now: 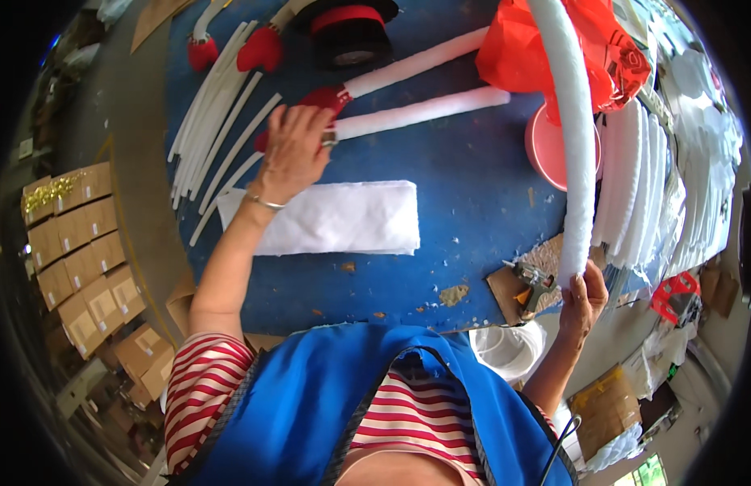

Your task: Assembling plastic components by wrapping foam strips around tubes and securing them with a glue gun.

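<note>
1. Meanwhile, at a blue table [472, 219], the right hand [584, 298] grips the lower end of a long white padded hoop [576, 121] arcing upward.
2. Fingers spread, the left hand [293, 152] rests on a padded stick [424, 112] with a red tip, beside a folded white wadding sheet [335, 217].
3. Judged best: keep the hoop steady and clear of the glue gun [533, 283].

Long white fuzzy curved tube [576, 138], arcing up over blue table, lower end held at right edge. Straight white fuzzy rod [424, 112] w/ red end, prob. touched, lies flat mid-table.
</note>
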